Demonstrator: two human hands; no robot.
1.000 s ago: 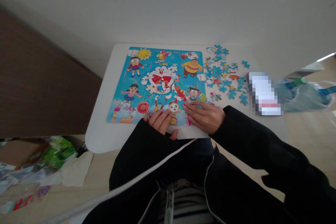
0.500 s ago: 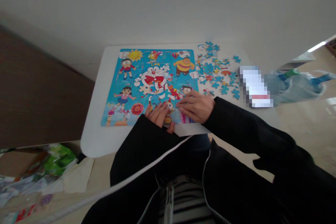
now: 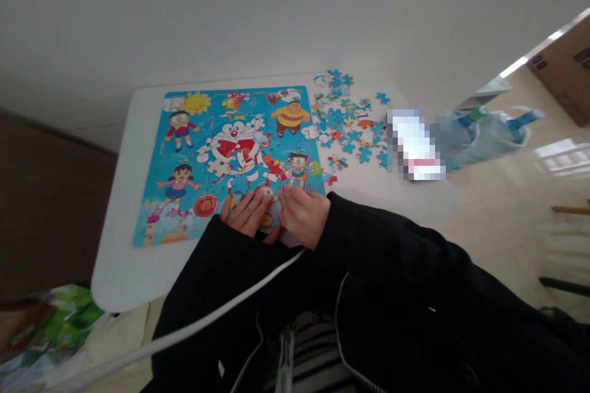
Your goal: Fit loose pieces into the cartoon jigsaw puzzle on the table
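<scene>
The puzzle [image 3: 233,135] lies on the table [image 3: 117,245], the left hand [image 3: 246,212] at its six o'clock, fingers flat and close together. The right hand [image 3: 302,212], at four, has its fingers bunched; whether they pinch anything I cannot tell. Uneven pressing could pop up neighbouring pieces, and the cord [image 3: 230,307] could snag the right sleeve [image 3: 364,227].

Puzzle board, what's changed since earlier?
The right hand has drawn in toward the left hand, its fingers more bent; whether it grips anything is unclear. The left hand stays at the near edge of the puzzle board; the loose pieces and phone stay put.
</scene>
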